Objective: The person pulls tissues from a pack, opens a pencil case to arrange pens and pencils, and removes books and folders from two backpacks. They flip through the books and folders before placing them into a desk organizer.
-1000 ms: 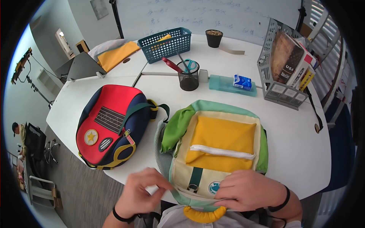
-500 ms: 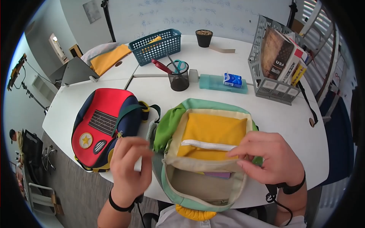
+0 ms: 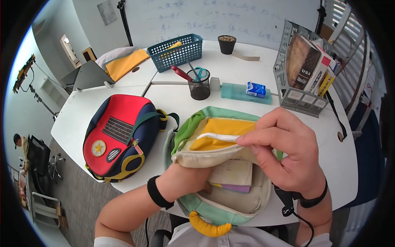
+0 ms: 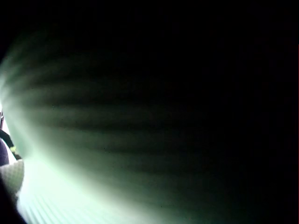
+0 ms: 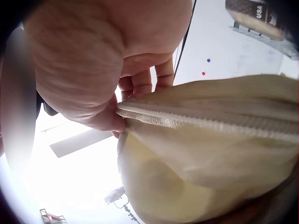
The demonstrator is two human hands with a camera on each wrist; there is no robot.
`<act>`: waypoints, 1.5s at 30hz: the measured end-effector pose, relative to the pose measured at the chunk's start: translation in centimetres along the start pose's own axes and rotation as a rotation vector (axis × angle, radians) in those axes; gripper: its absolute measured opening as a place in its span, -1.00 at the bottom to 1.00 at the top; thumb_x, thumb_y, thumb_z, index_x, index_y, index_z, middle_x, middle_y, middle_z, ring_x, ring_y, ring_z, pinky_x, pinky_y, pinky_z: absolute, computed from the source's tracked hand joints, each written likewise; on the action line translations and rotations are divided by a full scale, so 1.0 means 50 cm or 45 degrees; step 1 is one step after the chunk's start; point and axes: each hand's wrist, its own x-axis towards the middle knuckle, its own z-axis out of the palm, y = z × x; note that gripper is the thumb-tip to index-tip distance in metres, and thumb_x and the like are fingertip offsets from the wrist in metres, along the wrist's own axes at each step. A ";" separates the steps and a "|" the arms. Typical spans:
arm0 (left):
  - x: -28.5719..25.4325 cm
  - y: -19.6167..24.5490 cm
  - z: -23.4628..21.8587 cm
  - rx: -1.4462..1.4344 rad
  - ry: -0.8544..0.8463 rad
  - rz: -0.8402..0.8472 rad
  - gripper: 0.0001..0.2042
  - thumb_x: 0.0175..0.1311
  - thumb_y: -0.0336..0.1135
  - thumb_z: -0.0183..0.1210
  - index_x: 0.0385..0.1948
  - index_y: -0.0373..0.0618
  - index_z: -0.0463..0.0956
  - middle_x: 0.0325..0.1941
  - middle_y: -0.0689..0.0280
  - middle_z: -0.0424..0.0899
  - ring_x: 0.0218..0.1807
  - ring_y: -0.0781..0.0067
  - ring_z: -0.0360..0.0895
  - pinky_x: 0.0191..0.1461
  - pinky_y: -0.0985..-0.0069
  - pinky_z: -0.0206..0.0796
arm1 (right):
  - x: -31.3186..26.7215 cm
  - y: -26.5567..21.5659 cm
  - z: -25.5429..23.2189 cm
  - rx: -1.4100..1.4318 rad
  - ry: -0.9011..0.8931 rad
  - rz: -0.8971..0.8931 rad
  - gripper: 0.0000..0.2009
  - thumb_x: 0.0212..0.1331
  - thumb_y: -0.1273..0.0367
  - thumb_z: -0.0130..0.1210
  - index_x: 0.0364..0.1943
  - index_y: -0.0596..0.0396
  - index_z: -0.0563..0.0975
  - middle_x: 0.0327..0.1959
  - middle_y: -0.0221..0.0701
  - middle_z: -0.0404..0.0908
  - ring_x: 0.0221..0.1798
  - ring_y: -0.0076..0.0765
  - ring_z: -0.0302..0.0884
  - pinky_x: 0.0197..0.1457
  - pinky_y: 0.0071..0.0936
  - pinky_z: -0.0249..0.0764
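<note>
In the head view, a green, cream and yellow backpack [image 3: 220,112] lies on its back with its main compartment unzipped and the front flap [image 3: 205,159] raised. My right hand [image 3: 288,150] pinches the flap's edge between thumb and fingers. The right wrist view shows this right hand [image 5: 107,60] at the end of the flap's zipper edge [image 5: 187,122]. My left hand [image 3: 187,178] reaches into the compartment, its fingers mostly hidden behind the flap. Beside its thumb are cream and purple booklets [image 3: 232,173]. Dark green fabric [image 4: 70,154] fills the left wrist view.
Left of it lies a red and navy backpack [image 3: 119,136]. Behind stand a mesh pen cup [image 3: 199,90], a teal case [image 3: 234,93] with a blue packet [image 3: 256,89], a perforated basket [image 3: 177,55], a small pot [image 3: 226,46] and a grey book holder [image 3: 302,103].
The backpack's flap has gone from lying closed to lifted, with my right hand now on its edge. My left hand has moved from beside the bag into it. Booklets inside have come into sight.
</note>
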 end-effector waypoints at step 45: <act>-0.224 0.009 -0.237 -0.470 1.352 -0.115 -0.40 0.29 -0.23 0.48 0.26 -0.42 0.48 -0.06 0.19 0.76 -0.12 0.48 0.72 -0.01 0.52 0.54 | -0.113 0.116 -0.022 0.145 -0.728 0.632 -0.69 0.39 0.28 0.30 0.11 0.13 0.72 0.02 -0.23 0.78 0.09 0.00 0.72 0.33 -0.21 0.57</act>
